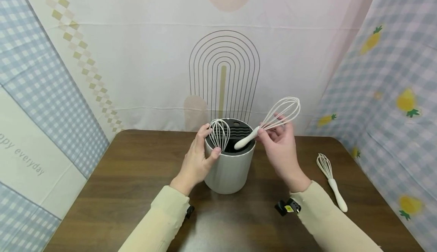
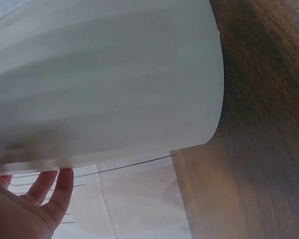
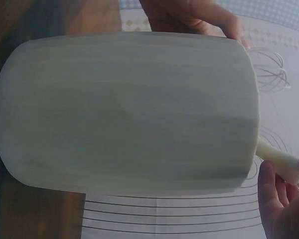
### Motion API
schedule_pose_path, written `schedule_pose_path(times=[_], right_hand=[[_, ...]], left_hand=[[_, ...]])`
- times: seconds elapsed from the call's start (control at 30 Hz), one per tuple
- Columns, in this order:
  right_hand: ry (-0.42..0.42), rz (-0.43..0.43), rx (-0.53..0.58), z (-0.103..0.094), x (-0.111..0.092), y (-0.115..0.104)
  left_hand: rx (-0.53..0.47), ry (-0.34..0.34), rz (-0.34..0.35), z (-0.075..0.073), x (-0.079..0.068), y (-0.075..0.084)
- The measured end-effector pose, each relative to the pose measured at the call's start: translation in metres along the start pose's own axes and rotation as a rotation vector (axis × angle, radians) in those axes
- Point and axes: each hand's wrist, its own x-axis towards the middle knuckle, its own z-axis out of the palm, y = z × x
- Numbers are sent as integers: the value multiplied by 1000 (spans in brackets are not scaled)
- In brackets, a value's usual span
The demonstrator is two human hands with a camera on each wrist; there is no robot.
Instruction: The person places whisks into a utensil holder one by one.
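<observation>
A white cylindrical utensil holder (image 1: 228, 174) with a dark slotted insert (image 1: 235, 130) stands upright on the table. My left hand (image 1: 195, 162) grips its left side, thumb at the front rim and fingers toward the back. One whisk (image 1: 219, 133) stands in the holder, wires up, its handle hidden inside. With my right hand (image 1: 282, 151) I pinch a larger whisk (image 1: 247, 137) near where handle meets wires. This whisk is tilted, its handle end low over the right of the holder's opening and its wires up to the right. The right wrist view also shows its handle (image 3: 279, 162) beside the rim.
A third, smaller whisk (image 1: 332, 182) lies on the brown wooden table (image 1: 143, 191) to the right, handle toward me. A patterned white cloth (image 1: 153, 66) hangs behind the table, with blue checked cloth (image 1: 385, 93) along the right side.
</observation>
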Motion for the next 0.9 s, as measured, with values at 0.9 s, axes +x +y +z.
schedule_pose_path(times=[0.9], right_hand=[[-234,-78,-412,24,-15,-30]], left_hand=[[-7,2,7,-2,0,2]])
